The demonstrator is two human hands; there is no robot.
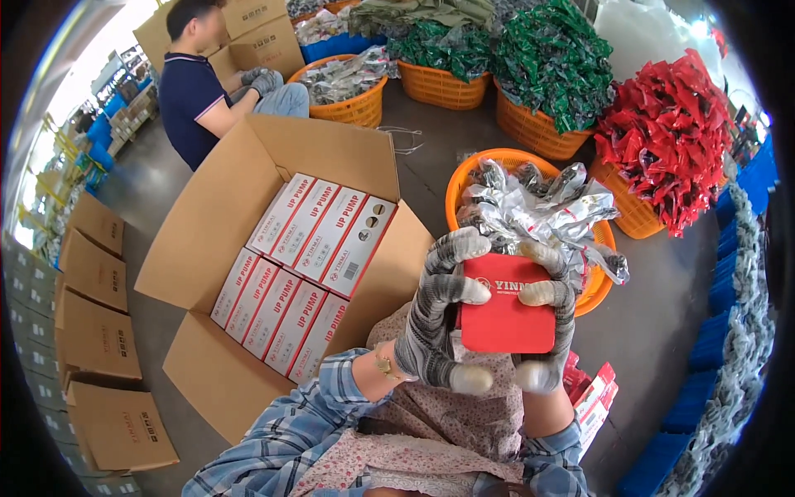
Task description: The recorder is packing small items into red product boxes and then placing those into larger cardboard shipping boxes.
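Observation:
In front of my lap, both hands hold a flat red square piece with rounded corners and pale print (507, 327); its thickness cannot be made out. My left hand (429, 311), in a grey striped glove with white fingertips, grips its left side, thumb-side fingers over the front. My right hand (559, 306), gloved alike, grips the right edge. Just beyond them an orange basket (454, 195) holds silvery plastic-wrapped parts (530, 199). To the left stands an open carton (195, 215) with two rows of white and red boxes (306, 232).
Another person (195, 91) sits at the back left, wearing gloves. Orange baskets hold green packets (555, 62) and red packets (671, 132). Brown cartons (120, 427) line the left; blue bins (704, 364) of wrapped parts line the right. A white and red box (592, 410) lies beside my right forearm.

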